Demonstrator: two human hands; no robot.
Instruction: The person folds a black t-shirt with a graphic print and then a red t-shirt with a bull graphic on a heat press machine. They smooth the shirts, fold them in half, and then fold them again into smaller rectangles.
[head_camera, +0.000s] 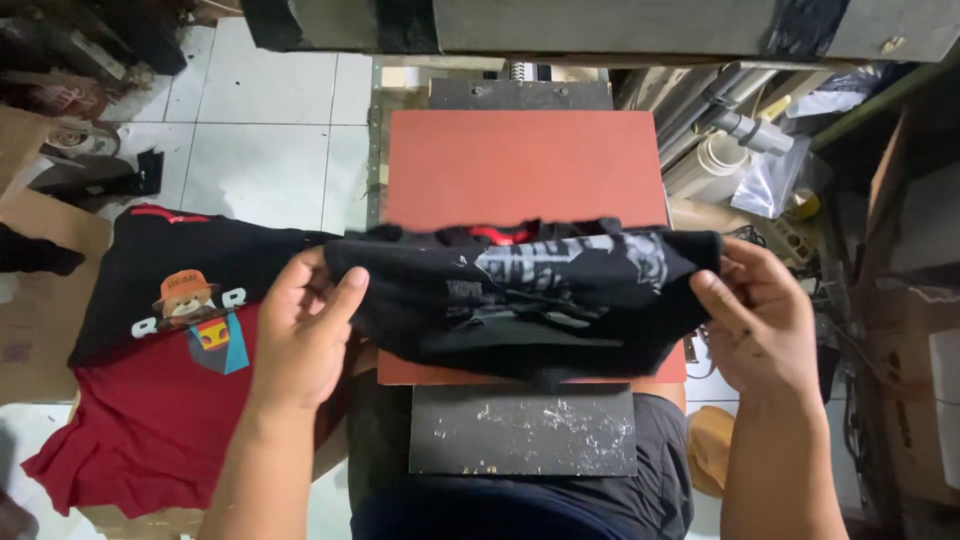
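White floor tiles (265, 100) surround a heat press. A bunched black printed shirt (520, 295) is held over the front edge of the red platen (525, 165), each end clamped by left hand (300, 335) and right hand (765, 325), apparently to spread it flat. Black-and-red shirts (160, 370) are stacked left.

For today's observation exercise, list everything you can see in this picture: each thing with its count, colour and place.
Black garment: one, black with grey print, held bunched over the pad.
Press pad: one, red-orange, centre.
Dark plate: one, black, scuffed, below the pad.
Printed shirt: one, black with bear print, left.
Red shirt: one, lower left.
Cardboard boxes: several, brown, right.
Floor tiles: white, upper left.
Left hand: grips garment's left end.
Right hand: grips right end.
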